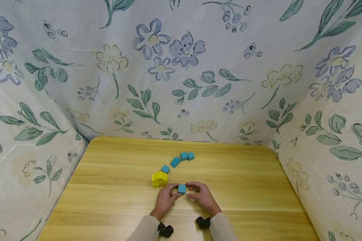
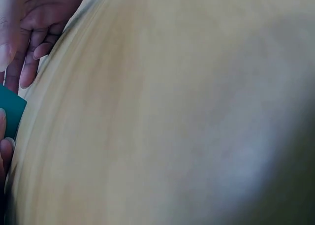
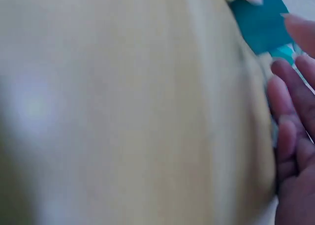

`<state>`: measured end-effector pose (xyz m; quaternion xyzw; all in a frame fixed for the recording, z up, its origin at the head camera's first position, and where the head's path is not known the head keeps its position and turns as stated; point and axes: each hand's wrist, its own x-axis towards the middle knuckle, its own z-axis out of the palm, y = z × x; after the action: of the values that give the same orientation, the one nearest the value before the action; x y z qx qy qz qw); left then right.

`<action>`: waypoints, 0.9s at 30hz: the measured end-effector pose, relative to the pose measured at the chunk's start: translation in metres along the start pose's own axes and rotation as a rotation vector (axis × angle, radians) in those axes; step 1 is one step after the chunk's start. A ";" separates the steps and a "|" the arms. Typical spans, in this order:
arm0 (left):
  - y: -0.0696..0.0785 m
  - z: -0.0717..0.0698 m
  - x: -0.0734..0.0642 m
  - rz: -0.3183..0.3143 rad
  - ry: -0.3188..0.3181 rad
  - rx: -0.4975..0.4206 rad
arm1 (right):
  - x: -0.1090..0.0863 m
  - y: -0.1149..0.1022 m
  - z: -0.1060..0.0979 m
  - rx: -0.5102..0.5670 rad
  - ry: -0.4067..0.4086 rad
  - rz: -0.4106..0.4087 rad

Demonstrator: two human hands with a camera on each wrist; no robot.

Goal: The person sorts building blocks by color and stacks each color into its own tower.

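Between the two hands, near the middle of the table, is a small blue block (image 1: 182, 189) with a square top. My left hand (image 1: 166, 200) pinches it from the left, index finger at its far corner and thumb at its near corner. Close by on the other side, my right hand (image 1: 202, 196) has its thumb and fingers loosely bent and spread apart. In the right wrist view the block (image 3: 261, 23) shows right beside the right fingertips. The left wrist view catches only part of the block (image 2: 11, 112) at its edge, with left fingertips against it.
Left of the hands, several yellow blocks (image 1: 159, 179) stand together in a house-like shape. A blue block (image 1: 165, 169) lies just behind them. Farther back are a larger angular blue block (image 1: 175, 162) and two small blue blocks (image 1: 187, 156). Floral cloth (image 1: 181, 100) surrounds the wooden table (image 1: 114, 201).
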<state>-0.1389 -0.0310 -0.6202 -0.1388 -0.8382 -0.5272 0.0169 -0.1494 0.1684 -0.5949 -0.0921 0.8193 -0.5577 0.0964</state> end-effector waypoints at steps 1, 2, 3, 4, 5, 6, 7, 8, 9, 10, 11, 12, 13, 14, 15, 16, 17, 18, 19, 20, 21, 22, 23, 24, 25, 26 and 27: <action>0.000 0.000 0.000 0.003 -0.001 0.001 | 0.002 -0.001 -0.003 -0.001 -0.018 -0.011; 0.000 0.000 0.000 0.002 -0.003 -0.002 | 0.004 -0.002 -0.007 0.006 -0.034 -0.020; -0.001 0.000 0.000 0.007 -0.002 0.001 | 0.007 -0.004 -0.010 0.014 -0.046 -0.026; -0.001 0.000 0.000 0.006 -0.003 -0.002 | 0.011 -0.006 -0.013 0.014 -0.055 -0.039; -0.001 0.000 0.000 0.009 -0.004 0.000 | 0.014 -0.007 -0.016 0.014 -0.064 -0.043; -0.001 -0.001 0.001 0.005 -0.005 0.000 | 0.019 -0.010 -0.018 0.008 -0.071 -0.048; -0.002 -0.001 0.001 0.001 -0.007 0.001 | 0.025 -0.014 -0.020 -0.001 -0.077 -0.050; -0.002 -0.002 0.001 -0.008 -0.011 -0.003 | 0.030 -0.017 -0.022 -0.013 -0.082 -0.054; -0.002 -0.002 0.002 -0.014 -0.014 -0.001 | 0.037 -0.021 -0.024 -0.034 -0.089 -0.065; -0.002 -0.003 0.002 -0.024 -0.019 -0.005 | 0.044 -0.025 -0.025 -0.057 -0.096 -0.078; -0.001 -0.003 0.002 -0.030 -0.022 -0.003 | 0.052 -0.028 -0.026 -0.079 -0.107 -0.091; -0.001 -0.004 0.003 -0.040 -0.026 -0.004 | 0.059 -0.032 -0.026 -0.099 -0.119 -0.099; -0.001 -0.004 0.003 -0.042 -0.028 -0.001 | 0.067 -0.036 -0.027 -0.121 -0.134 -0.109; -0.001 -0.005 0.003 -0.044 -0.029 -0.002 | 0.075 -0.039 -0.026 -0.144 -0.154 -0.122; -0.001 -0.005 0.004 -0.043 -0.030 -0.002 | 0.083 -0.042 -0.026 -0.161 -0.179 -0.132; -0.001 -0.005 0.004 -0.044 -0.030 -0.002 | 0.090 -0.045 -0.025 -0.177 -0.204 -0.135; -0.002 -0.005 0.004 -0.043 -0.032 -0.001 | 0.097 -0.048 -0.024 -0.194 -0.231 -0.132; -0.002 -0.006 0.004 -0.042 -0.033 -0.005 | 0.103 -0.051 -0.023 -0.215 -0.257 -0.128; -0.002 -0.006 0.004 -0.043 -0.035 -0.007 | 0.109 -0.054 -0.022 -0.235 -0.281 -0.128; -0.002 -0.005 0.004 -0.043 -0.037 -0.009 | 0.114 -0.057 -0.021 -0.248 -0.306 -0.127; -0.002 -0.005 0.004 -0.044 -0.040 -0.008 | 0.118 -0.060 -0.019 -0.261 -0.329 -0.119; -0.002 -0.005 0.004 -0.045 -0.042 -0.007 | 0.123 -0.062 -0.018 -0.267 -0.347 -0.115; -0.002 -0.005 0.004 -0.050 -0.044 -0.010 | 0.126 -0.064 -0.016 -0.269 -0.367 -0.108; -0.002 -0.005 0.004 -0.053 -0.046 -0.010 | 0.130 -0.065 -0.014 -0.270 -0.381 -0.106; -0.002 -0.004 0.004 -0.056 -0.049 -0.009 | 0.133 -0.066 -0.012 -0.261 -0.395 -0.101; -0.002 -0.004 0.003 -0.058 -0.050 -0.006 | 0.136 -0.066 -0.010 -0.252 -0.409 -0.095; -0.002 -0.004 0.004 -0.064 -0.053 -0.008 | 0.138 -0.066 -0.008 -0.245 -0.420 -0.082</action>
<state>-0.1434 -0.0345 -0.6201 -0.1262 -0.8401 -0.5270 -0.0228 -0.2821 0.1155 -0.5378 -0.2502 0.8383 -0.4263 0.2300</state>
